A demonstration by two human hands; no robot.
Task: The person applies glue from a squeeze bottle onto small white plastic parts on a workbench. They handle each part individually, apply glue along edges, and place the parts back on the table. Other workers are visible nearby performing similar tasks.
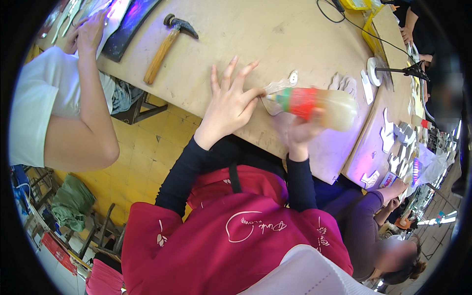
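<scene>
My right hand (304,132), blurred by motion, is wrapped round a plastic squeeze bottle (339,109) with a red band, a green neck and cloudy pale contents. The bottle lies tilted nearly level, its nozzle pointing left toward my left hand. With fingers spread, my left hand (228,105) rests on the table edge. Its thumb reaches the nozzle tip and the edge of a thin pale cut-out piece (281,86). Part of that piece is hidden beneath the bottle. Whether the thumb presses the piece or only lies beside it, I cannot tell.
A hammer (164,51) with a wooden handle lies at the table's far left. Beyond the bottle are pale flat cut-outs (344,83) and a white roll (374,72). A black cable (364,34) crosses the back right. Co-workers sit on the left (73,108) and right (361,231).
</scene>
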